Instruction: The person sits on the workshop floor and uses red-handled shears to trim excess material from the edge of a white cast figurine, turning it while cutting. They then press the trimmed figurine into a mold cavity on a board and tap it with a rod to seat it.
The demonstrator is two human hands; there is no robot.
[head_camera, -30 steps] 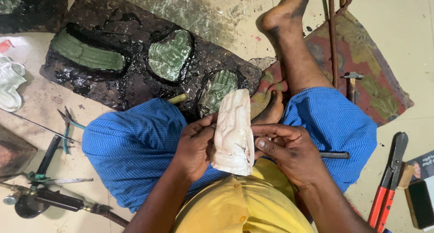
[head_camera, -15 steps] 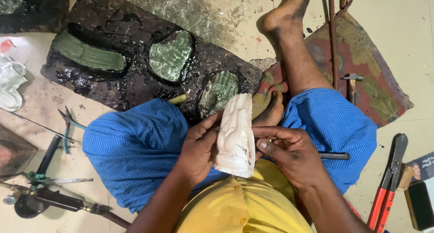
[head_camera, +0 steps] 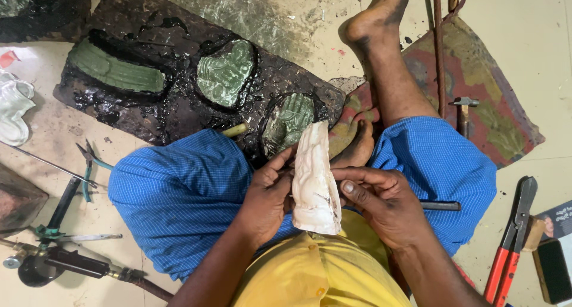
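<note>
Left to right, the floor (head_camera: 47, 128) at the person's left carried a clear plastic piece (head_camera: 13, 107), a pair of pliers (head_camera: 88, 164), a thin rod and a torch-like tool with a hose (head_camera: 65, 264). Beyond the knee lay a black pitch-covered slab (head_camera: 179, 104) with three green metal reliefs bedded in it: a long one (head_camera: 116, 73), a heart-shaped one (head_camera: 226, 72) and a smaller one (head_camera: 289, 121) nearest the lap.

At centre, the person sat cross-legged in blue cloth and a yellow shirt. The left hand (head_camera: 268, 197) gripped the left edge of a long white moulded cast (head_camera: 314, 182), fingers curled against its side and thumb toward its face. The right hand (head_camera: 381, 203) closed on the opposite edge, thumb laid flat across the rim. The cast stood nearly upright over the lap, held between both hands, clear of the slab.

The step in hand appeared to be inspecting or trimming the cast; any further handling would call for a firm two-sided hold, as the piece looked brittle.

To the right lay a worn patterned mat (head_camera: 494, 110), a small hammer (head_camera: 463, 113), long iron rods (head_camera: 440, 45), a dark punch (head_camera: 441, 206) on the thigh, and red-handled cutters (head_camera: 512, 241).
</note>
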